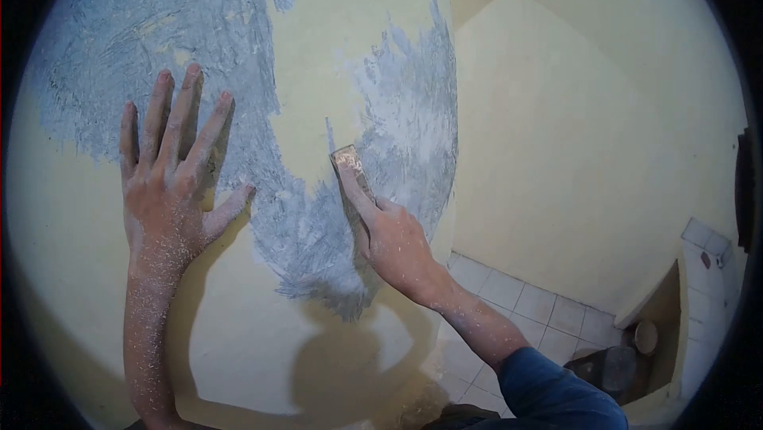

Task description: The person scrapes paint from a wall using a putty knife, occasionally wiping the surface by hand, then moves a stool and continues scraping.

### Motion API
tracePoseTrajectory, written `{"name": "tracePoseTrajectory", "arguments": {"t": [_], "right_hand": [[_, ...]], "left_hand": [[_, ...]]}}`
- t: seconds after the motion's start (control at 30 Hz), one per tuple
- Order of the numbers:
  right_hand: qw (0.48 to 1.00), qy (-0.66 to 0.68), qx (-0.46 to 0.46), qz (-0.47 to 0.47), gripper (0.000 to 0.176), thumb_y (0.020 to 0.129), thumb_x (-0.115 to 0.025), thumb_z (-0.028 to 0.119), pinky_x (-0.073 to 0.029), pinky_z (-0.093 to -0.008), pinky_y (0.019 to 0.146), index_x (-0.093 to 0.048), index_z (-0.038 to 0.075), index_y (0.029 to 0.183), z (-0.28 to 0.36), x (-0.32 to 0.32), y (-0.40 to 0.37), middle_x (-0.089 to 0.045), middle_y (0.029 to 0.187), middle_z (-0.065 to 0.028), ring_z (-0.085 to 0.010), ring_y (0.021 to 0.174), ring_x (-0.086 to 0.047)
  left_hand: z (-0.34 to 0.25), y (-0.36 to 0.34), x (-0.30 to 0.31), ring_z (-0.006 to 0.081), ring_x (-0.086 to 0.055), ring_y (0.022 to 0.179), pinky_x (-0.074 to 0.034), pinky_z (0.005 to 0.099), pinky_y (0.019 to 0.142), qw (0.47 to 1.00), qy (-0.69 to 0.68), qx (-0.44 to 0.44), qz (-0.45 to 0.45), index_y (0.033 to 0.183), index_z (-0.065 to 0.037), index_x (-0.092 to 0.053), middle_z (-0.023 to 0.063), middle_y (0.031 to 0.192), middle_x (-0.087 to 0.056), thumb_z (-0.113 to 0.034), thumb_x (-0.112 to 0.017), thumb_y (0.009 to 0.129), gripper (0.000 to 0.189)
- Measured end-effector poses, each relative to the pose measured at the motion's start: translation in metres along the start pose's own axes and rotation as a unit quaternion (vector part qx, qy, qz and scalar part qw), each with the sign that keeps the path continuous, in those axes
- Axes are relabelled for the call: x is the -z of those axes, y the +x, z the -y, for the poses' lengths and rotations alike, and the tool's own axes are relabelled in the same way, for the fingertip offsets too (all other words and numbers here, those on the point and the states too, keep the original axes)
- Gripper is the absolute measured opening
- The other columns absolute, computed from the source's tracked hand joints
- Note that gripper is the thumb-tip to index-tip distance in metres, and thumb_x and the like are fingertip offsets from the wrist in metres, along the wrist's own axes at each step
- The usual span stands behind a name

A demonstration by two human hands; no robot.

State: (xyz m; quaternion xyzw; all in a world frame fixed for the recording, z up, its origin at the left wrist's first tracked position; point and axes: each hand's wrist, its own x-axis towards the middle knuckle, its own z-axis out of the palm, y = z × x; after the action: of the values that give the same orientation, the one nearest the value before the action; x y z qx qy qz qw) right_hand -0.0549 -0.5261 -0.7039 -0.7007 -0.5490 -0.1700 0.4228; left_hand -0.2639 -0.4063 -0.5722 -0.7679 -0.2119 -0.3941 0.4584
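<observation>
Paint is missing across a broad grey patch (306,231) of the yellow wall (350,40), and the scraper (350,166) is sitting near the middle of the view, its blade tip touching the surface just where yellow is meeting grey. Doing this stroke well is, I judge, a matter of laying the blade at a shallow angle, pressing evenly along it and working from the bared edge into the paint, so that it is lifting the coat rather than gouging what lies beneath; bracing with the free hand is helping to steady the push. The right hand (395,243) is clamping round the scraper, the index finger stretching along the blade's back and pressing it to the wall, the other fingers curling tight. The handle is hiding under the palm, so its shape is hard to tell. The left hand (171,191) is lying flat on the wall to the left, well apart from the right, fingers spread wide and holding nothing, fingertips resting on grey. Pale dust is coating both hands and forearms. A blue sleeve (556,394) is showing at the near right, with a tiled floor (532,303) below, further right
</observation>
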Motion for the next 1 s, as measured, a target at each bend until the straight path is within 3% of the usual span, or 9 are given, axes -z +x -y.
{"name": "tracePoseTrajectory", "arguments": {"t": [0.13, 0.23, 0.37, 0.57, 0.77, 0.87, 1.0], "right_hand": [[1.0, 0.001, -0.009, -0.013, 0.076, 0.087, -0.051, 0.0, -0.049, -0.0552, 0.076, -0.027, 0.019, 0.157, 0.016, 0.023, 0.023, -0.063, 0.096, -0.0319, -0.0503, 0.085, -0.061], [1.0, 0.004, -0.014, 0.006, 0.075, 0.088, -0.051, 0.001, -0.049, -0.0554, 0.076, -0.027, 0.019, 0.156, 0.006, 0.009, 0.005, -0.063, 0.095, -0.032, -0.0501, 0.083, -0.061], [0.998, 0.023, 0.024, -0.059, 0.076, 0.087, -0.05, 0.0, -0.048, -0.056, 0.075, -0.028, 0.02, 0.156, 0.009, 0.014, 0.027, -0.063, 0.093, -0.0313, -0.0496, 0.08, -0.06], [1.0, 0.002, -0.008, 0.024, 0.077, 0.086, -0.049, -0.002, -0.049, -0.055, 0.073, -0.028, 0.019, 0.156, 0.001, 0.011, -0.002, -0.061, 0.087, -0.0308, -0.0485, 0.078, -0.06], [0.999, -0.015, 0.031, -0.035, 0.077, 0.086, -0.05, -0.001, -0.049, -0.0543, 0.073, -0.028, 0.02, 0.157, 0.003, 0.024, 0.016, -0.061, 0.084, -0.0303, -0.0481, 0.077, -0.061], [0.999, 0.009, 0.038, 0.004, 0.079, 0.083, -0.049, -0.003, -0.052, -0.0555, 0.07, -0.027, 0.016, 0.156, -0.004, 0.006, -0.004, -0.062, 0.083, -0.0322, -0.0487, 0.077, -0.064], [0.998, 0.024, 0.042, -0.035, 0.079, 0.084, -0.048, -0.003, -0.052, -0.0553, 0.069, -0.027, 0.016, 0.157, 0.006, 0.02, 0.029, -0.062, 0.083, -0.0325, -0.0483, 0.077, -0.065]], "left_hand": [[-0.001, 0.001, 0.001, 0.0233, -0.018, 0.152, -0.01, 0.05, 0.127, 0.999, 0.027, 0.008, 0.019, 0.151, -0.035, -0.039, -0.0006, 0.164, -0.023, -0.059, -0.079, 0.067, 0.097], [0.0, 0.001, -0.002, 0.0274, -0.019, 0.152, -0.011, 0.0534, 0.125, 0.999, 0.046, -0.005, -0.001, 0.152, -0.032, -0.04, 0.0025, 0.164, -0.025, -0.059, -0.069, 0.071, 0.09], [0.0, 0.001, 0.0, 0.0274, -0.019, 0.152, -0.012, 0.0535, 0.125, 0.999, 0.041, -0.009, -0.009, 0.152, -0.031, -0.041, 0.0023, 0.163, -0.026, -0.06, -0.069, 0.071, 0.09], [-0.001, 0.001, 0.001, 0.0266, -0.019, 0.152, -0.012, 0.0532, 0.125, 0.999, 0.048, -0.005, -0.004, 0.152, -0.032, -0.04, 0.0019, 0.164, -0.026, -0.06, -0.069, 0.072, 0.09], [-0.004, 0.003, 0.007, 0.0272, -0.018, 0.152, -0.011, 0.0536, 0.125, 0.999, 0.035, -0.001, 0.014, 0.153, -0.032, -0.039, 0.0022, 0.164, -0.025, -0.056, -0.071, 0.072, 0.09], [-0.004, 0.002, 0.006, 0.0279, -0.018, 0.152, -0.01, 0.0538, 0.125, 0.999, 0.04, -0.001, 0.006, 0.153, -0.031, -0.039, 0.0031, 0.164, -0.024, -0.056, -0.07, 0.073, 0.089], [-0.006, 0.003, 0.005, 0.0293, -0.018, 0.152, -0.01, 0.0541, 0.124, 0.999, 0.039, -0.005, 0.003, 0.153, -0.03, -0.039, 0.0046, 0.164, -0.025, -0.055, -0.07, 0.074, 0.088]]}}
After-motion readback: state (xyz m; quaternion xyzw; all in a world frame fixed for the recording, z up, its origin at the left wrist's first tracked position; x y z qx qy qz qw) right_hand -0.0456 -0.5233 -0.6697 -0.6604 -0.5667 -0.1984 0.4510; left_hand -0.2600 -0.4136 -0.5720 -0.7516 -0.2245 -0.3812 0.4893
